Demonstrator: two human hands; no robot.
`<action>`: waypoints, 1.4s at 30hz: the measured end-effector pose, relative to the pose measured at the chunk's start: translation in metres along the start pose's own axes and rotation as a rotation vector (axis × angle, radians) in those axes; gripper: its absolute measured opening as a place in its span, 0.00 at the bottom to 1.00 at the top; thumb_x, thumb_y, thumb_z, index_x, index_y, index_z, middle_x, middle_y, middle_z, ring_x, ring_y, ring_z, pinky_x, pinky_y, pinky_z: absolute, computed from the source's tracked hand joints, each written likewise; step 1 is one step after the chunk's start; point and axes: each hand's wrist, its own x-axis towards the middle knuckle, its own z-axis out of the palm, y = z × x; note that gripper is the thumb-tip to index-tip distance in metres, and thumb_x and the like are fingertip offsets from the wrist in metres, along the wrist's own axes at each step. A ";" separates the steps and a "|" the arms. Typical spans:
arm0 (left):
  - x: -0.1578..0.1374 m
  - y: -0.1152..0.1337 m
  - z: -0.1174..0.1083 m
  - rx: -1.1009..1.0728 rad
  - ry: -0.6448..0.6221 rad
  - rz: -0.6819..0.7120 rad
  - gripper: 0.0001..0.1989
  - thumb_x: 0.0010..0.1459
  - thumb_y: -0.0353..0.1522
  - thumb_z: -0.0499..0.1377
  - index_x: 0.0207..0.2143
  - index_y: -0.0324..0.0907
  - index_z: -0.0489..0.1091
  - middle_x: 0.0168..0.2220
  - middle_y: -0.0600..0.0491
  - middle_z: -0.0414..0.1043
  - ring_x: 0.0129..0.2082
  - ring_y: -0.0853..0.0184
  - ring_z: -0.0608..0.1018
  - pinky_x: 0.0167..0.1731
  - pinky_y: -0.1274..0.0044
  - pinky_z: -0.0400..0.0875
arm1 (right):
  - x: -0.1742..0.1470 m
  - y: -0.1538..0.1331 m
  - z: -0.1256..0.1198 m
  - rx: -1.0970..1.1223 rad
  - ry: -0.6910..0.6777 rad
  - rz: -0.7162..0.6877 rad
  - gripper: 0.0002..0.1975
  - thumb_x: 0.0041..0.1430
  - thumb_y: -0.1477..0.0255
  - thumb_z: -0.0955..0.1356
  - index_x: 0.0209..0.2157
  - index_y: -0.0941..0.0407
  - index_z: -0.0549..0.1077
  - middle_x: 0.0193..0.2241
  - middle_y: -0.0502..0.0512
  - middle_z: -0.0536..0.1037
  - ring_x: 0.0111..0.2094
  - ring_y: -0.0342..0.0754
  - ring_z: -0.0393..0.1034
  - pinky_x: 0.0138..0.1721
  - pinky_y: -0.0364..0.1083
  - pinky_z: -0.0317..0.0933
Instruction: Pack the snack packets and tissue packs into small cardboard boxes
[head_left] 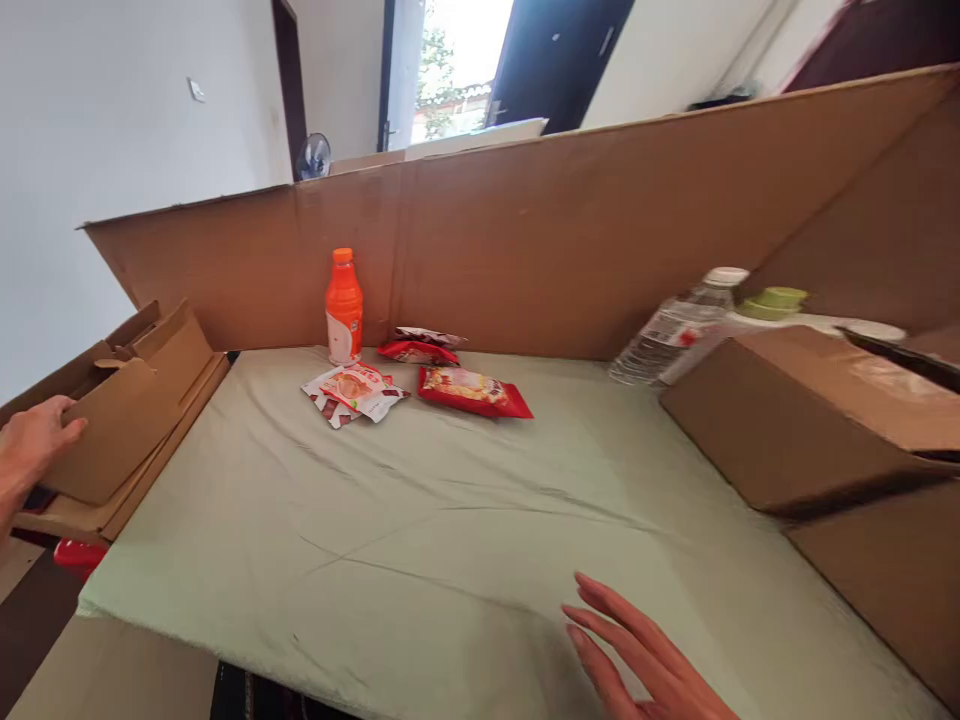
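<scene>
At the far left, my left hand (36, 445) is closed on the edge of a flap of an open cardboard box (112, 430); part of its fingers is hidden. My right hand (637, 655) is over the front of the cloth-covered table (450, 560), its fingers apart and nothing in them. Farther back stands an orange bottle (344, 310). In front of it lie white and orange snack packets (354, 390). To their right are a red snack bag (474, 391) and another red and white packet (420, 348).
A tall cardboard panel (510, 250) walls off the back. On the right, a clear water bottle (679, 330) leans beside a brown carton (810, 410), with a green lid (776, 300) behind. A red object (77, 555) shows below the left box.
</scene>
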 end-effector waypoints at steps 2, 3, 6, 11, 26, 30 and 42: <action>-0.014 0.018 0.004 -0.013 -0.067 0.050 0.16 0.61 0.39 0.52 0.39 0.37 0.73 0.21 0.53 0.71 0.22 0.57 0.75 0.23 0.73 0.68 | 0.010 -0.009 0.000 0.031 0.035 0.022 0.11 0.70 0.67 0.65 0.41 0.51 0.80 0.50 0.58 0.82 0.45 0.53 0.81 0.45 0.50 0.78; -0.026 0.032 0.007 -0.029 -0.101 0.103 0.15 0.61 0.39 0.53 0.41 0.40 0.74 0.22 0.54 0.73 0.22 0.59 0.75 0.23 0.75 0.66 | 0.014 -0.012 0.000 0.050 0.035 0.029 0.11 0.70 0.67 0.65 0.40 0.51 0.81 0.50 0.58 0.82 0.46 0.53 0.81 0.46 0.50 0.77; -0.071 0.092 0.014 -0.230 -0.152 0.490 0.11 0.64 0.37 0.52 0.40 0.44 0.73 0.32 0.55 0.81 0.28 0.63 0.80 0.29 0.75 0.71 | 0.023 -0.018 0.003 0.121 -0.006 0.059 0.11 0.69 0.67 0.66 0.41 0.51 0.81 0.51 0.58 0.82 0.48 0.53 0.80 0.48 0.51 0.77; -0.130 0.211 0.011 -0.477 0.112 0.999 0.10 0.66 0.25 0.51 0.37 0.43 0.70 0.31 0.53 0.78 0.28 0.63 0.79 0.31 0.73 0.71 | 0.038 -0.015 0.016 0.271 -0.108 0.134 0.13 0.70 0.66 0.64 0.43 0.51 0.81 0.55 0.59 0.79 0.52 0.54 0.78 0.39 0.47 0.79; -0.154 0.286 0.014 -0.646 0.290 0.952 0.13 0.62 0.19 0.50 0.42 0.42 0.65 0.27 0.56 0.73 0.24 0.66 0.72 0.31 0.72 0.68 | 0.245 0.071 0.127 -0.194 -0.367 0.127 0.31 0.59 0.80 0.70 0.64 0.64 0.66 0.68 0.76 0.62 0.69 0.67 0.53 0.66 0.63 0.52; -0.158 0.285 0.017 -0.667 0.292 0.917 0.11 0.62 0.19 0.50 0.39 0.43 0.64 0.26 0.56 0.71 0.23 0.66 0.70 0.29 0.72 0.65 | 0.274 0.072 0.141 -0.141 -0.391 0.255 0.19 0.68 0.67 0.69 0.57 0.60 0.72 0.57 0.64 0.74 0.58 0.58 0.69 0.60 0.63 0.61; -0.159 0.296 0.009 -0.575 0.268 0.916 0.11 0.66 0.21 0.50 0.34 0.43 0.64 0.25 0.56 0.69 0.23 0.64 0.70 0.28 0.71 0.65 | 0.250 0.030 -0.026 0.754 -0.063 0.353 0.11 0.61 0.66 0.70 0.46 0.51 0.77 0.43 0.53 0.84 0.41 0.50 0.78 0.46 0.50 0.73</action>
